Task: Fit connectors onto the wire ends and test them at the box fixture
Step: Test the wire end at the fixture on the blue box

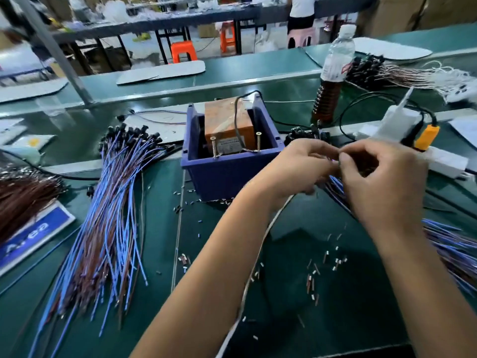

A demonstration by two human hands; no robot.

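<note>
Head view: the left hand (pixel 302 164) and right hand (pixel 382 177) are meeting just right of the blue box (pixel 227 174), fingers curled and pinching wire ends of the blue-and-brown bundle (pixel 444 244) lying beneath them. Small connectors (pixel 335 262) are lying scattered on the green table (pixel 335 319). Another bundle (pixel 111 215) is lying left of the box.

Green workbench (pixel 335 293): blue box fixture (pixel 227 174) at centre; blue-brown wire bundle (pixel 111 208) left of it; loose connectors (pixel 322 267) scattered in front; bottle (pixel 333 76) behind-right.
</note>
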